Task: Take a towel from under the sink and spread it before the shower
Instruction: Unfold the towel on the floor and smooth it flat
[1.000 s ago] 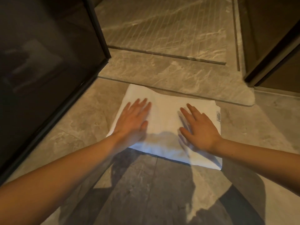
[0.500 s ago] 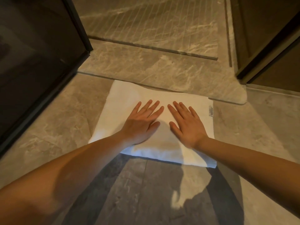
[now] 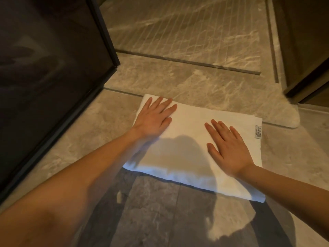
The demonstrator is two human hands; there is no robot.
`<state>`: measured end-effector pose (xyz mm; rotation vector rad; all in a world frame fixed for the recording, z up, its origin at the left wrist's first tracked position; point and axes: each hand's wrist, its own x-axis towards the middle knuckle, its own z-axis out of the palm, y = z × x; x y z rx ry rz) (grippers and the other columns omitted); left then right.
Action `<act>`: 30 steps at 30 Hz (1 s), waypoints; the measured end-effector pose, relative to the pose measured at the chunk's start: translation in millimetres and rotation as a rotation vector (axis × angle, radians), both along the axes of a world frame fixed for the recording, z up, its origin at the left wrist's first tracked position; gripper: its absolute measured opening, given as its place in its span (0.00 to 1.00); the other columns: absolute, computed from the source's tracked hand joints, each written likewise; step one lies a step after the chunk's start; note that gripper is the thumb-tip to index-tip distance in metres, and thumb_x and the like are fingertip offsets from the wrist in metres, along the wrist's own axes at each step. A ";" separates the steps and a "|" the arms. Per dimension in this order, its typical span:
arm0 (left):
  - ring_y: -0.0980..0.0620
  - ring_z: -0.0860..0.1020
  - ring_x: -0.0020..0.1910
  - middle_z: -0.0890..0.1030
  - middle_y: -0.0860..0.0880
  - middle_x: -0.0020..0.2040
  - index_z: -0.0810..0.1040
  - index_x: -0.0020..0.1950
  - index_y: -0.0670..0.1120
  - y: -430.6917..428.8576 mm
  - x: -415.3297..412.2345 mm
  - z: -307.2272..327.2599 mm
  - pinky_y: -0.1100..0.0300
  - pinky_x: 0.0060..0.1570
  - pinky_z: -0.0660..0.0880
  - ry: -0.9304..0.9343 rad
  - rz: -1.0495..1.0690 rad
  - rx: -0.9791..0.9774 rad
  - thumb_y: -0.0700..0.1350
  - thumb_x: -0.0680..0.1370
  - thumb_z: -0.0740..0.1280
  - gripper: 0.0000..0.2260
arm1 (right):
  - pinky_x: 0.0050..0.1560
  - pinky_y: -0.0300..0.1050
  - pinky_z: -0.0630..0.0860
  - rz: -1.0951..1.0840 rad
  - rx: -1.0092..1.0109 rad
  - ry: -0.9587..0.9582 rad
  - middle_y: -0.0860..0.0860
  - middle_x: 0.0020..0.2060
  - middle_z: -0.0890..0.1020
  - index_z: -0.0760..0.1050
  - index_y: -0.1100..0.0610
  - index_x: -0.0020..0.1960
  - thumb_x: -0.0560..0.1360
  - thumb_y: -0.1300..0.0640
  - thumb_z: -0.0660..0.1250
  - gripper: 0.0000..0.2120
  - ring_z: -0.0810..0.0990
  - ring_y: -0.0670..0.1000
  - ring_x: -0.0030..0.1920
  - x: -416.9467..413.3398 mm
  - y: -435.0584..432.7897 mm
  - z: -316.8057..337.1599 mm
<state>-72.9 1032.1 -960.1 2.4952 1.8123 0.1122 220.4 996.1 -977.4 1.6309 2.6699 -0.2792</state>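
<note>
A white towel point(image 3: 192, 139) lies flat on the grey stone floor, its far edge along the raised marble threshold point(image 3: 204, 90) of the shower. A small label point(image 3: 258, 132) sits at its right edge. My left hand point(image 3: 154, 116) presses palm down on the towel's far left corner, fingers spread. Flat on the right half rests my right hand point(image 3: 227, 148), fingers apart and pointing away from me. Neither hand grips the cloth. My shadow falls across the near part of the towel.
A dark glass shower panel point(image 3: 53, 77) with a black frame stands at the left. Beyond the threshold is the grooved shower floor point(image 3: 187, 29). A dark door or wall panel point(image 3: 306, 50) stands at the right. Grey floor tiles point(image 3: 151, 220) run toward me.
Half a second ago both hands lay side by side at the towel's middle. They have slid apart, the left to the far left corner and the right toward the right edge.
</note>
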 end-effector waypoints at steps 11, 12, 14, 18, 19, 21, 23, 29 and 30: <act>0.52 0.76 0.59 0.79 0.46 0.62 0.74 0.69 0.44 18.6 -25.1 22.5 0.72 0.53 0.71 -1.004 0.592 -0.025 0.38 0.76 0.70 0.21 | 0.77 0.52 0.48 -0.007 0.003 -0.006 0.49 0.79 0.54 0.48 0.47 0.80 0.80 0.40 0.41 0.30 0.50 0.50 0.79 -2.5 -1.0 2.9; 0.54 0.77 0.55 0.80 0.47 0.59 0.76 0.68 0.43 19.1 -27.2 25.4 0.76 0.48 0.71 -1.033 0.583 -0.012 0.37 0.75 0.71 0.20 | 0.77 0.52 0.48 -0.007 0.005 -0.007 0.49 0.79 0.54 0.48 0.47 0.80 0.80 0.40 0.41 0.30 0.50 0.51 0.79 -2.7 -1.0 2.9; 0.53 0.77 0.54 0.80 0.47 0.57 0.76 0.67 0.43 19.9 -30.7 32.1 0.77 0.45 0.72 -1.043 0.528 -0.033 0.37 0.74 0.72 0.21 | 0.78 0.52 0.48 -0.004 0.010 -0.020 0.49 0.79 0.53 0.48 0.47 0.80 0.80 0.40 0.41 0.30 0.50 0.51 0.79 -3.1 -1.2 3.0; 0.46 0.78 0.57 0.78 0.45 0.64 0.74 0.69 0.47 17.2 -33.8 47.2 0.68 0.51 0.73 -0.951 0.376 -0.073 0.35 0.76 0.69 0.22 | 0.78 0.53 0.48 0.012 0.006 -0.044 0.50 0.80 0.52 0.46 0.48 0.80 0.80 0.41 0.40 0.30 0.49 0.51 0.79 -4.4 -0.9 5.4; 0.45 0.78 0.56 0.78 0.44 0.64 0.74 0.69 0.48 15.0 -33.4 51.3 0.69 0.50 0.72 -0.929 0.336 -0.074 0.35 0.77 0.68 0.22 | 0.78 0.53 0.47 0.013 0.001 -0.055 0.50 0.80 0.51 0.45 0.48 0.80 0.80 0.41 0.39 0.30 0.48 0.51 0.79 -5.4 -1.4 6.9; 0.48 0.78 0.51 0.78 0.42 0.62 0.73 0.69 0.47 8.4 -30.5 61.5 0.73 0.43 0.71 -0.889 0.250 -0.079 0.34 0.78 0.67 0.21 | 0.78 0.52 0.44 0.011 -0.026 -0.087 0.50 0.80 0.47 0.42 0.48 0.80 0.81 0.42 0.39 0.29 0.44 0.51 0.79 -8.3 -2.9 9.6; 0.52 0.77 0.45 0.79 0.44 0.58 0.74 0.67 0.46 0.2 -26.5 73.6 0.68 0.40 0.71 -0.873 0.179 -0.093 0.34 0.78 0.67 0.19 | 0.78 0.52 0.43 0.011 -0.101 -0.088 0.51 0.80 0.45 0.40 0.48 0.80 0.82 0.43 0.43 0.29 0.42 0.51 0.79 -10.4 -2.0 15.2; 0.55 0.81 0.52 0.82 0.47 0.54 0.80 0.58 0.41 -24.8 -19.1 111.3 0.65 0.52 0.76 -0.840 0.099 -0.131 0.34 0.74 0.72 0.13 | 0.62 0.41 0.65 0.032 -0.111 0.529 0.49 0.74 0.66 0.55 0.42 0.78 0.76 0.47 0.68 0.35 0.66 0.47 0.71 -38.8 35.6 84.7; 0.57 0.81 0.50 0.83 0.47 0.52 0.81 0.57 0.41 -29.4 -17.5 117.4 0.67 0.51 0.76 -0.847 0.084 -0.141 0.34 0.73 0.73 0.13 | 0.60 0.38 0.65 0.056 -0.148 0.574 0.45 0.73 0.67 0.54 0.38 0.77 0.74 0.47 0.70 0.37 0.66 0.41 0.70 -46.7 41.4 95.1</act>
